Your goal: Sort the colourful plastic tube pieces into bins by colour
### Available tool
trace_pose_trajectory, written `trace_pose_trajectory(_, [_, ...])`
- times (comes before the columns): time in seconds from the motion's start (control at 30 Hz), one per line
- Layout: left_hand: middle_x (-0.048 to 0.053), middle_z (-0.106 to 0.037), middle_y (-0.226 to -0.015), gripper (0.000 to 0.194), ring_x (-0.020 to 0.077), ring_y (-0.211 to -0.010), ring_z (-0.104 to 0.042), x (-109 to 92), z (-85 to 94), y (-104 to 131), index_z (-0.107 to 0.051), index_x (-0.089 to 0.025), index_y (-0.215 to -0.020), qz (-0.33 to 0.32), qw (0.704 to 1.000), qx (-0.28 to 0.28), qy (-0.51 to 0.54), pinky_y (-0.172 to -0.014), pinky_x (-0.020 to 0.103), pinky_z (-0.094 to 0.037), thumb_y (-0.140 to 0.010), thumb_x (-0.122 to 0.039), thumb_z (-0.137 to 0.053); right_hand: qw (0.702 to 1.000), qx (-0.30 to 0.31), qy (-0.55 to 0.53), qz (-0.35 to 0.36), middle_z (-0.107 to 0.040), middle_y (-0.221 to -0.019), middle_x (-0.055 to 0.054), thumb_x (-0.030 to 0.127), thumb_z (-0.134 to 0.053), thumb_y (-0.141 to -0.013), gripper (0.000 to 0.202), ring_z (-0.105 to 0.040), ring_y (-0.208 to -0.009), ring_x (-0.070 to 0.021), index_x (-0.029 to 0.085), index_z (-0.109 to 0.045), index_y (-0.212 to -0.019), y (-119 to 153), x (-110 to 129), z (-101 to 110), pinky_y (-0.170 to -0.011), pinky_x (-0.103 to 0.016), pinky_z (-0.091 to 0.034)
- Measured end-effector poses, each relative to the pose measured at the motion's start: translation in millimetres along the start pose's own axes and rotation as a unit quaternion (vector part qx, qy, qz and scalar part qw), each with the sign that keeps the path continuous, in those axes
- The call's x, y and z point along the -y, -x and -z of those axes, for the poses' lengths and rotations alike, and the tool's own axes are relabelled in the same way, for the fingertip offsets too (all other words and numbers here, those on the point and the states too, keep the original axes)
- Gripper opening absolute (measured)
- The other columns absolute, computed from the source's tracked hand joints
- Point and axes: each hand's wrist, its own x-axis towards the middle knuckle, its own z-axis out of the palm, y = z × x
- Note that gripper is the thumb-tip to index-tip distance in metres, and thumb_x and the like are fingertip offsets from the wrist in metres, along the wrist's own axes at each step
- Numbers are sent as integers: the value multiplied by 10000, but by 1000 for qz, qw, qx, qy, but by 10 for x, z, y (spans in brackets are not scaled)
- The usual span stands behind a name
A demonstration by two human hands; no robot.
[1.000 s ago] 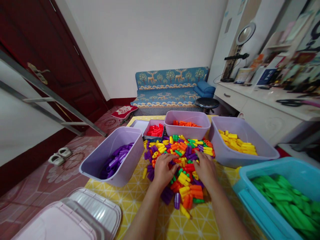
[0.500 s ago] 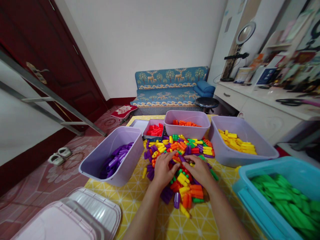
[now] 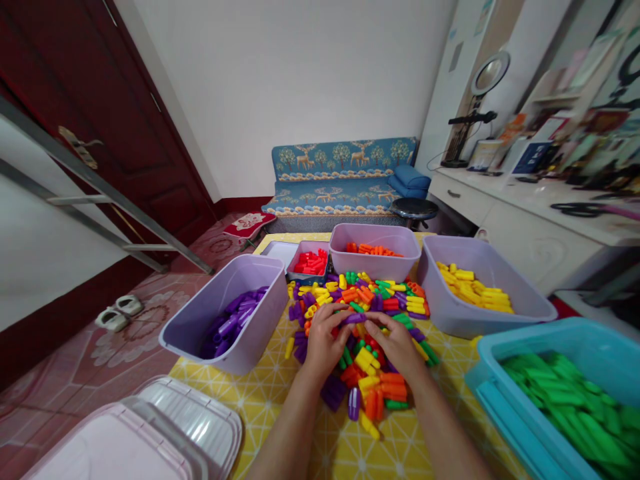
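Over a heap of mixed plastic building pieces (image 3: 367, 360) in yellow, orange, purple, green and red, both my hands meet at one purple plastic piece (image 3: 355, 319). My left hand (image 3: 326, 340) has its fingers closed on the left end of it. At the other end, the thumb and fingers of my right hand (image 3: 395, 341) pinch it. Loose pieces lie under and around both hands. Beside the heap on the left stands a lilac bin (image 3: 267, 320) with purple pieces; at the right are a lilac bin (image 3: 450, 320) of yellow pieces and a turquoise bin (image 3: 493, 367) of green ones.
Behind the heap are a lilac bin (image 3: 375, 267) with orange pieces and a small box (image 3: 295, 265) with red pieces. Stacked lids (image 3: 200, 413) lie at the front left of the yellow tablecloth (image 3: 265, 400). Beyond are a sofa (image 3: 340, 187), a round stool (image 3: 414, 208) and a ladder (image 3: 120, 207).
The purple piece is now raised across both hands, its length between the fingertips. Half a second ago my hands were lower in the heap, with the right fingers at a purple piece.
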Motion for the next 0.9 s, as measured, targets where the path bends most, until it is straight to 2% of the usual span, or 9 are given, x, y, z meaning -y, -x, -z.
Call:
trace_pose_trajectory(0.1, [68, -670, -1060, 193, 207, -1030, -591, -120, 87, -46, -706, -235, -1001, -14, 999, -48, 22, -946, 372, -448, -829, -225, -618, 1000, 1, 8, -1, -708, -1019, -79, 487, -571, -809, 362, -635, -987, -252, 201, -685, -998, -5, -33, 10, -897, -391, -475])
trace_pose_trajectory(0.2, [50, -687, -995, 196, 182, -952, -623, -256, 205, -121, -700, -217, -997, 60, 977, -160, 128, -895, 322, -477, -825, -285, -634, 1000, -1, 19, 1, -708, -1028, -78, 496, -565, -812, 367, -632, -1000, -252, 203, -690, -995, -4, -59, 16, -920, -398, -459])
trace_pose_trajectory(0.27, [26, -692, -913, 220, 141, -842, -642, -315, 324, -186, -678, -205, -999, 130, 919, -265, 260, -834, 283, -501, -828, -336, -635, 1000, -3, 18, 4, -710, -1019, -74, 489, -559, -819, 357, -636, -991, -247, 203, -691, -987, 1, -58, 15, -913, -389, -463])
trace_pose_trajectory(0.37, [-26, -667, -757, 222, 77, -699, -630, -314, 589, -277, -652, -206, -912, 178, 781, -366, 473, -790, 239, -518, -856, -412, -591, 1000, -8, 11, 9, -710, -1011, -69, 467, -568, -819, 333, -639, -982, -236, 198, -689, -974, 13, -25, 7, -902, -369, -471])
trace_pose_trajectory(0.5, [-38, -640, -646, 327, 48, -606, -605, -211, 942, -322, -625, -197, -787, 214, 659, -342, 634, -738, 193, -525, -949, -398, -425, 1000, -13, 7, 6, -713, -995, -72, 466, -578, -809, 327, -644, -969, -241, 197, -691, -955, 22, 20, -1, -898, -375, -474])
trace_pose_trajectory(0.6, [-27, -637, -631, 399, 57, -597, -610, -179, 1019, -318, -616, -192, -773, 243, 620, -324, 672, -713, 208, -534, -980, -372, -325, 1000, -13, 7, 2, -713, -998, -69, 467, -577, -810, 324, -642, -975, -239, 199, -689, -953, 20, 15, -4, -904, -376, -472])
trace_pose_trajectory(0.7, [-12, -635, -642, 347, 78, -607, -617, -215, 930, -323, -614, -179, -769, 271, 670, -283, 631, -693, 231, -534, -935, -413, -418, 1000, -12, 6, 4, -709, -1011, -66, 468, -574, -813, 324, -637, -987, -236, 203, -684, -965, 16, -8, -3, -907, -374, -472])
trace_pose_trajectory(0.8, [10, -654, -687, 283, 107, -606, -612, -271, 799, -313, -641, -157, -828, 298, 815, -184, 461, -629, 227, -502, -799, -437, -612, 1000, -14, 3, 5, -713, -1000, -67, 469, -578, -809, 321, -641, -977, -242, 207, -688, -958, 16, -14, 0, -894, -377, -481])
trace_pose_trajectory(0.9, [25, -676, -715, 219, 139, -638, -611, -294, 722, -249, -686, -175, -803, 264, 957, -28, 121, -588, 209, -437, -689, -360, -710, 1000, -12, 4, 7, -717, -981, -67, 471, -579, -805, 326, -649, -954, -243, 204, -692, -955, 20, -7, 3, -874, -373, -491])
